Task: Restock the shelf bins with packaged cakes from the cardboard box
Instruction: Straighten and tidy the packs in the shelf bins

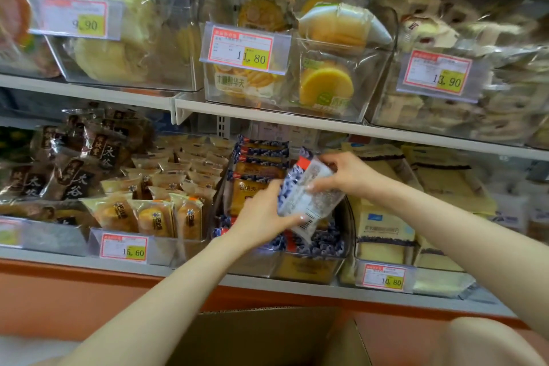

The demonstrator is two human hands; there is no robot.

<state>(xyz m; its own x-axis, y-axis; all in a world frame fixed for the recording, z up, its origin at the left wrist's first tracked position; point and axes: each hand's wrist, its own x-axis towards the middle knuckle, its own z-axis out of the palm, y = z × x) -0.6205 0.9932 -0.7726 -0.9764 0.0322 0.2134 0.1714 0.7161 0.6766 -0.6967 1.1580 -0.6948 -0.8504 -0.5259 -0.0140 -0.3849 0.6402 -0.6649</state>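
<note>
Cardboard box [267, 336]: sitting at bottom centre of frame, below shelf. Clear shelf bin [350, 221], frame centre: holding blue-patterned packets. Both forearms reaching up from lower corners, converging at centre. Left hand [261, 214] cupping packaged cake [309, 196] from lower left, fingers wrapping its edge. Right hand [347, 175] pinching its upper right edge. Cake tilting, barcode end down, above bin.

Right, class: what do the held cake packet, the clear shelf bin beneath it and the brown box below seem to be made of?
The cake packet looks like thin plastic film: glossy, partly see-through, printed. The shelf bin seems rigid clear plastic, perhaps acrylic: contents show through, edges glint. The cardboard box is matte brown corrugated board: its fluted edge shows.
</note>
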